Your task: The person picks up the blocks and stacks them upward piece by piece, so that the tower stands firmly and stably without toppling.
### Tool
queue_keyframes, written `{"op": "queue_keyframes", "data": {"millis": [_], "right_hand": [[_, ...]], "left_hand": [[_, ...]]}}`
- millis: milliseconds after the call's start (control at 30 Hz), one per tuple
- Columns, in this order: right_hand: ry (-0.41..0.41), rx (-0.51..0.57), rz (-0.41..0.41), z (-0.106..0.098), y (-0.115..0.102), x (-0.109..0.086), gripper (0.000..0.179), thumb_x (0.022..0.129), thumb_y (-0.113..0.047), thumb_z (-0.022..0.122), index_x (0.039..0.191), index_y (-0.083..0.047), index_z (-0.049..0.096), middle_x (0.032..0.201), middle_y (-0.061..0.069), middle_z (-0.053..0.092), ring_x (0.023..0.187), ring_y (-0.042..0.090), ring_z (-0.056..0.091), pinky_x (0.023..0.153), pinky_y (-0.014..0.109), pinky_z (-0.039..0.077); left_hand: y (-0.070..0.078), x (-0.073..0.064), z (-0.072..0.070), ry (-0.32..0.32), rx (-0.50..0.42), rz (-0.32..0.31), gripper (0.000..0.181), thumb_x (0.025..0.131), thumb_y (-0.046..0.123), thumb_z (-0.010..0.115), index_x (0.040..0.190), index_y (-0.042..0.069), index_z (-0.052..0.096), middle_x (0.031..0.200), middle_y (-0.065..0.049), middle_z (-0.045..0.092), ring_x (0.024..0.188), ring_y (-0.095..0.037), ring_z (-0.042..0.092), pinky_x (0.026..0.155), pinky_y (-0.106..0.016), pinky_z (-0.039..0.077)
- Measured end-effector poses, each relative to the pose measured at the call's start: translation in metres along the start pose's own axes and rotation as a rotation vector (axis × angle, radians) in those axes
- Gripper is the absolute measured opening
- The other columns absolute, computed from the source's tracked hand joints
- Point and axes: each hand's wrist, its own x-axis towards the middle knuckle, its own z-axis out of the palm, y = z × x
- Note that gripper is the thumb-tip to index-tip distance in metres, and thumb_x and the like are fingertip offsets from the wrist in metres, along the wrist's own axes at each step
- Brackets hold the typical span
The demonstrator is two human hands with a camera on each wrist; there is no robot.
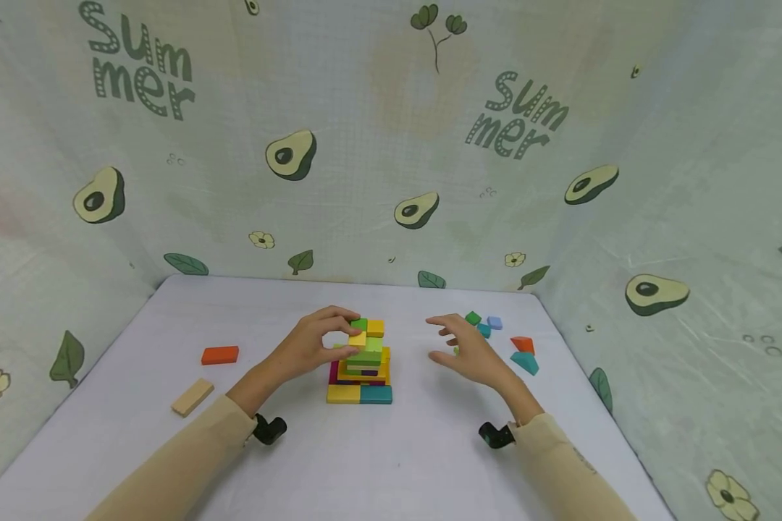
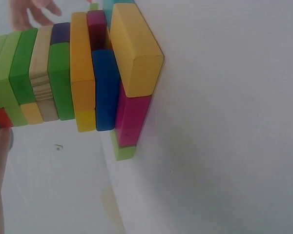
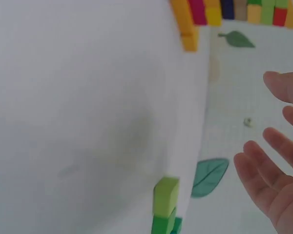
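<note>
A layered tower of coloured wooden blocks (image 1: pixel 367 357) stands on the table. At its upper left side my left hand (image 1: pixel 311 341) pinches a small yellow block (image 1: pixel 358 339) between thumb and fingers. The left wrist view shows the tower side-on, with a yellow block (image 2: pixel 136 48) and a magenta block (image 2: pixel 134 117) low down; its top runs out of frame. To the right of the tower, my right hand (image 1: pixel 471 352) hovers apart from it, fingers spread and holding nothing. That palm and its loose fingers (image 3: pixel 268 165) also show in the right wrist view.
Left of the tower lie a red block (image 1: pixel 219 355) and a plain wood block (image 1: pixel 192 397). Beyond the right hand are small green (image 1: pixel 473 318), blue (image 1: pixel 494 323), orange (image 1: pixel 523 344) and teal (image 1: pixel 525 362) blocks. A printed cloth (image 1: pixel 365 217) hangs behind the white table (image 1: pixel 391 470).
</note>
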Motion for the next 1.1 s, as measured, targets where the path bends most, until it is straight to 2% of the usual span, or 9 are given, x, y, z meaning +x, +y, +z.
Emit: {"op": "queue_keyframes", "data": {"millis": [100, 233, 333, 433, 600, 833, 967, 1100], "right_hand": [[-0.037, -0.079, 0.011, -0.012, 0.026, -0.005, 0.061, 0.095, -0.015, 0.082, 0.151, -0.012, 0.057, 0.148, 0.011, 0.058, 0.129, 0.041, 0.061, 0.103, 0.054, 0.057], [-0.101, -0.196, 0.019, -0.019, 0.052, -0.007, 0.056, 0.095, -0.011, 0.079, 0.148, -0.008, 0.060, 0.150, 0.016, 0.058, 0.138, 0.043, 0.055, 0.111, 0.061, 0.049], [-0.131, -0.248, 0.036, -0.020, 0.063, -0.007, 0.050, 0.095, -0.004, 0.077, 0.143, -0.005, 0.065, 0.148, 0.019, 0.059, 0.139, 0.043, 0.052, 0.113, 0.062, 0.047], [-0.151, -0.273, 0.031, -0.018, 0.068, -0.007, 0.042, 0.095, 0.001, 0.075, 0.136, -0.003, 0.070, 0.139, 0.017, 0.065, 0.130, 0.037, 0.058, 0.109, 0.056, 0.052], [-0.162, -0.293, -0.017, -0.016, 0.069, -0.009, 0.035, 0.093, 0.005, 0.076, 0.127, -0.002, 0.075, 0.120, 0.010, 0.071, 0.112, 0.027, 0.064, 0.098, 0.045, 0.060], [-0.139, -0.289, 0.023, -0.016, 0.070, -0.014, 0.032, 0.091, -0.004, 0.084, 0.122, -0.005, 0.077, 0.108, 0.003, 0.071, 0.098, 0.019, 0.062, 0.087, 0.037, 0.060], [-0.136, -0.217, 0.016, -0.013, 0.062, -0.016, 0.033, 0.093, -0.010, 0.083, 0.125, -0.004, 0.074, 0.106, 0.001, 0.071, 0.091, 0.015, 0.061, 0.080, 0.028, 0.058], [-0.058, -0.113, -0.060, -0.007, 0.036, -0.016, 0.030, 0.094, -0.013, 0.083, 0.122, -0.009, 0.073, 0.112, 0.000, 0.072, 0.092, 0.012, 0.067, 0.083, 0.025, 0.061]], "left_hand": [[-0.001, 0.000, 0.000, -0.002, -0.002, 0.004, 0.028, 0.088, 0.023, 0.090, 0.113, 0.019, 0.079, 0.139, 0.002, 0.066, 0.133, -0.023, 0.062, 0.108, -0.043, 0.055], [-0.002, -0.001, -0.001, -0.004, -0.002, -0.008, 0.029, 0.088, 0.023, 0.090, 0.114, 0.019, 0.079, 0.139, 0.002, 0.066, 0.133, -0.023, 0.062, 0.108, -0.041, 0.054], [-0.003, -0.002, -0.002, -0.005, 0.000, -0.015, 0.030, 0.088, 0.023, 0.090, 0.115, 0.018, 0.079, 0.140, 0.002, 0.065, 0.134, -0.022, 0.061, 0.109, -0.040, 0.054], [-0.002, -0.002, -0.002, -0.005, 0.000, -0.010, 0.029, 0.088, 0.023, 0.090, 0.115, 0.019, 0.078, 0.140, 0.002, 0.065, 0.134, -0.023, 0.061, 0.109, -0.041, 0.054], [-0.002, -0.002, -0.002, 0.000, -0.003, -0.005, 0.029, 0.088, 0.022, 0.090, 0.114, 0.019, 0.078, 0.140, 0.002, 0.065, 0.133, -0.023, 0.062, 0.108, -0.041, 0.055], [-0.003, 0.001, 0.000, 0.001, 0.008, 0.006, 0.029, 0.088, 0.023, 0.090, 0.114, 0.018, 0.079, 0.139, 0.002, 0.066, 0.133, -0.023, 0.062, 0.108, -0.040, 0.054], [-0.002, 0.001, 0.000, 0.000, 0.005, 0.006, 0.029, 0.088, 0.022, 0.090, 0.113, 0.017, 0.079, 0.138, 0.001, 0.066, 0.132, -0.023, 0.062, 0.108, -0.040, 0.055], [-0.001, 0.001, 0.000, 0.000, 0.003, 0.004, 0.029, 0.087, 0.022, 0.091, 0.114, 0.017, 0.079, 0.138, 0.001, 0.066, 0.132, -0.022, 0.062, 0.107, -0.040, 0.055]]}}
